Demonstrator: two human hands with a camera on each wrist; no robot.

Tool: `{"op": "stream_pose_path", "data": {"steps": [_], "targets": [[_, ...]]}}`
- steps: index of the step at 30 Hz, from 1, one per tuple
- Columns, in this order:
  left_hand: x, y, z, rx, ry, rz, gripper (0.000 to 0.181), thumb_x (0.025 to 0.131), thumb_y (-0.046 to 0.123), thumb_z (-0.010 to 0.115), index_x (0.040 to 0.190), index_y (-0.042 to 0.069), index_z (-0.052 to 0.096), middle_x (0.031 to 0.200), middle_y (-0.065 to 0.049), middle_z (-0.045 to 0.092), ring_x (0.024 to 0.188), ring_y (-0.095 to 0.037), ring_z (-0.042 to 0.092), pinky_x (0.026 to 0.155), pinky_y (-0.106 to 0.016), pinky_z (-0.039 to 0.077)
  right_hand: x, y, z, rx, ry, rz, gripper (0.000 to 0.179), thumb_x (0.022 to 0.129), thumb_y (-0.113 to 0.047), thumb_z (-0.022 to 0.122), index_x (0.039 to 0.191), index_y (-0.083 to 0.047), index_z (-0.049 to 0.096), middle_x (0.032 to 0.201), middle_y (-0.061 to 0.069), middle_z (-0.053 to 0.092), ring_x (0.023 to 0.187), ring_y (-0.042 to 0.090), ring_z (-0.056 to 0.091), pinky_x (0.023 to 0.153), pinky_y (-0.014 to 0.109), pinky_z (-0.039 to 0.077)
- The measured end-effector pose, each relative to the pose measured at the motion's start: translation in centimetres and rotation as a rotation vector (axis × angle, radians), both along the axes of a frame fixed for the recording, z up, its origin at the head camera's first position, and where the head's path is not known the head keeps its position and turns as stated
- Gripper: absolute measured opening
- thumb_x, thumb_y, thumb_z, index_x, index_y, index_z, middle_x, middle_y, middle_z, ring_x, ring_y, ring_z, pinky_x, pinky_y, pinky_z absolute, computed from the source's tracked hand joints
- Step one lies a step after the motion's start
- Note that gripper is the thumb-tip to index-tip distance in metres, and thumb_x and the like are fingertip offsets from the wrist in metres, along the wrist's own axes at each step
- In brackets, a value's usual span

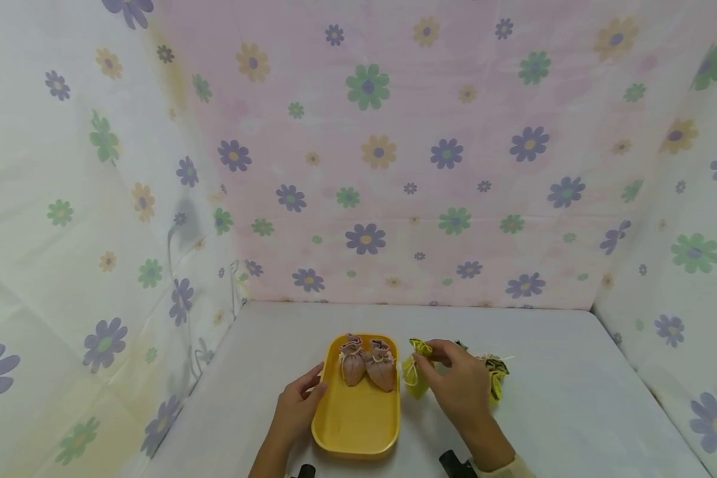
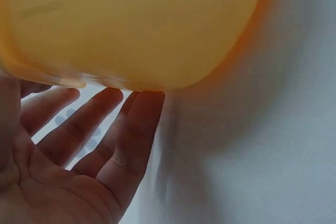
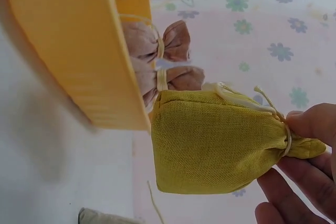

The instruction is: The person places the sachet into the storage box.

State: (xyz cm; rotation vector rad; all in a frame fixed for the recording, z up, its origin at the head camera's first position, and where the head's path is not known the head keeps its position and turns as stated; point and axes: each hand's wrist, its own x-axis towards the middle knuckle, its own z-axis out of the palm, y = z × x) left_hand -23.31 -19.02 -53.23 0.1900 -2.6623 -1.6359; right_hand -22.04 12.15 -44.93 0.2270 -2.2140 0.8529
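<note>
My right hand point(image 1: 463, 392) pinches a yellow-green drawstring pouch point(image 3: 215, 145) by its gathered neck, just below the frilled top. The pouch hangs beside the right rim of a yellow tray point(image 1: 358, 425), its full bottom facing the tray in the right wrist view. Two brownish-pink drawstring pouches point(image 1: 352, 365) lie side by side at the tray's far end, tied with pale cords. My left hand point(image 1: 297, 406) holds the tray's left side, thumb at the rim. In the left wrist view its fingertips point(image 2: 113, 95) press against the tray's wall.
To the right, partly hidden behind my right hand, a group of pouches point(image 1: 497, 380) in dark green, yellow and other colours lies on the white table point(image 1: 573, 398). Flower-printed cloth point(image 1: 364, 166) walls in the table at the back and both sides.
</note>
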Motion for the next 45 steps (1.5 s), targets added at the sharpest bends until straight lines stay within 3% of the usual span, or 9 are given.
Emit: {"op": "stream_pose_path", "data": {"steps": [6, 15, 21, 28, 38, 45], "targets": [[-0.1, 0.1, 0.1, -0.039, 0.031, -0.002, 0.045, 0.101, 0.027, 0.068, 0.145, 0.024, 0.062, 0.138, -0.015, 0.067, 0.129, -0.033, 0.063, 0.104, -0.052, 0.055, 0.2, -1.1, 1.0, -0.038, -0.069, 0.032, 0.026, 0.080, -0.031, 0.091, 0.100, -0.019, 0.078, 0.089, -0.007, 0.079, 0.075, 0.005, 0.074, 0.064, 0.032, 0.063], [-0.1, -0.1, 0.4, -0.014, -0.013, -0.015, 0.046, 0.102, 0.031, 0.067, 0.147, 0.025, 0.061, 0.141, -0.014, 0.065, 0.133, -0.034, 0.060, 0.106, -0.053, 0.053, 0.0, -2.6, 1.7, -0.063, -0.077, 0.143, 0.025, 0.083, -0.030, 0.090, 0.102, -0.022, 0.077, 0.092, -0.010, 0.078, 0.076, 0.000, 0.072, 0.062, 0.028, 0.060], [0.1, 0.0, 0.6, -0.009, -0.015, -0.028, 0.046, 0.102, 0.028, 0.066, 0.147, 0.024, 0.060, 0.140, -0.015, 0.066, 0.135, -0.036, 0.058, 0.106, -0.055, 0.053, -0.1, -3.6, 1.5, -0.049, -0.033, 0.185, 0.024, 0.081, -0.030, 0.091, 0.099, -0.022, 0.077, 0.088, -0.011, 0.078, 0.072, 0.000, 0.072, 0.060, 0.020, 0.057], [0.0, 0.0, 0.8, -0.013, -0.033, -0.020, 0.046, 0.101, 0.030, 0.067, 0.146, 0.023, 0.061, 0.139, -0.016, 0.066, 0.136, -0.038, 0.057, 0.106, -0.055, 0.053, -0.2, -4.8, 0.9, -0.032, -0.012, 0.216, 0.024, 0.079, -0.030, 0.092, 0.095, -0.022, 0.075, 0.085, -0.010, 0.077, 0.069, 0.003, 0.072, 0.057, 0.024, 0.058], [0.0, 0.0, 0.6, -0.007, -0.043, 0.000, 0.047, 0.099, 0.032, 0.070, 0.145, 0.023, 0.062, 0.139, -0.016, 0.067, 0.135, -0.039, 0.058, 0.104, -0.054, 0.054, -0.3, -6.4, 0.6, -0.088, -0.110, 0.268, 0.024, 0.078, -0.029, 0.092, 0.090, -0.023, 0.073, 0.084, -0.010, 0.076, 0.069, 0.001, 0.071, 0.061, 0.016, 0.057], [0.0, -0.1, 0.6, -0.011, -0.045, 0.000, 0.047, 0.099, 0.031, 0.070, 0.145, 0.023, 0.062, 0.138, -0.016, 0.067, 0.135, -0.039, 0.057, 0.103, -0.054, 0.055, -0.6, -7.2, 0.7, -0.088, -0.142, 0.288, 0.020, 0.079, -0.030, 0.092, 0.088, -0.023, 0.075, 0.085, -0.010, 0.077, 0.069, -0.003, 0.068, 0.062, 0.017, 0.057]]}}
